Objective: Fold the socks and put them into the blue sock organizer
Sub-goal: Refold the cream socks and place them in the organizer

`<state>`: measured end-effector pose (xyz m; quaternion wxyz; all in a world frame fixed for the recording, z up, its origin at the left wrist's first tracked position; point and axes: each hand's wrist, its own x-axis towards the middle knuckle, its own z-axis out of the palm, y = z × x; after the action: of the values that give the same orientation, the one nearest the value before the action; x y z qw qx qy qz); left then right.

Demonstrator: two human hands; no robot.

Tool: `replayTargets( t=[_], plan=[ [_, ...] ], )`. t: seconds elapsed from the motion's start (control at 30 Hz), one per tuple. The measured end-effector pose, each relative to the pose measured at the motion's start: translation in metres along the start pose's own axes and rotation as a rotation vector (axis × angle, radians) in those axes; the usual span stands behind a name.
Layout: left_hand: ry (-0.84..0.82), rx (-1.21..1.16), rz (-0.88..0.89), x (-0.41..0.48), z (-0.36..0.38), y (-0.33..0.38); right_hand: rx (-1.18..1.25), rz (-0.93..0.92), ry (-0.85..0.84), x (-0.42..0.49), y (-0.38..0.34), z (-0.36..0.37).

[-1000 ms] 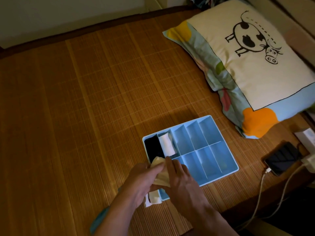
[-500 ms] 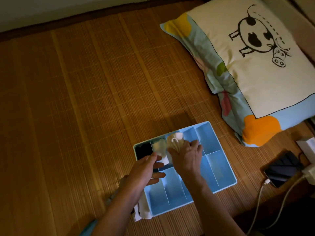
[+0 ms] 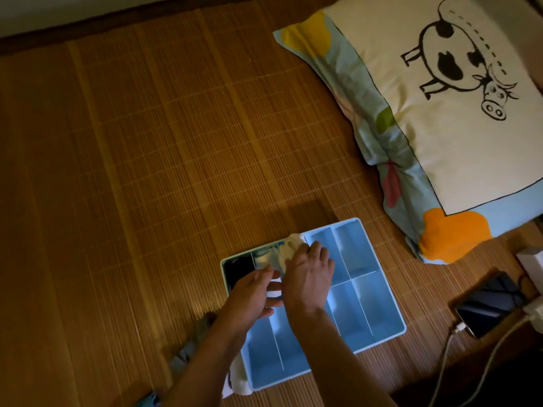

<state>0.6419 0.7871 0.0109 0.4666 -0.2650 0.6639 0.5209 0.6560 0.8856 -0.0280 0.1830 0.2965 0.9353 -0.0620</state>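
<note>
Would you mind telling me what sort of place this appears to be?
Most likely a bedroom, on a bed: a woven bamboo mat covers the surface, a cow-print pillow lies on it, and a cabled phone sits nearby.
</note>
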Motion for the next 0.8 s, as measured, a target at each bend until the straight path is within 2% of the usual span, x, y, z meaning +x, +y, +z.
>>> replayTargets(
  t=[0.2,0.4,0.57,0.8],
  plan=[
    [-0.012,0.008,0.053,0.007,0.015,0.001,-0.061,-0.066,0.044,-0.003,0.004,-0.002],
    [0.02,0.1,0.17,0.012,0.031,-0.006,0.062,-0.171,-0.02,0.009,0.022,0.001],
    [0.016,0.034,0.23,0.014,0.033,-0.016,0.194,-0.164,-0.018,0.009,0.032,0.001],
    [-0.069,-0.113,0.174,0.015,0.023,-0.03,0.086,-0.163,-0.094,0.011,0.03,-0.005]
  ],
)
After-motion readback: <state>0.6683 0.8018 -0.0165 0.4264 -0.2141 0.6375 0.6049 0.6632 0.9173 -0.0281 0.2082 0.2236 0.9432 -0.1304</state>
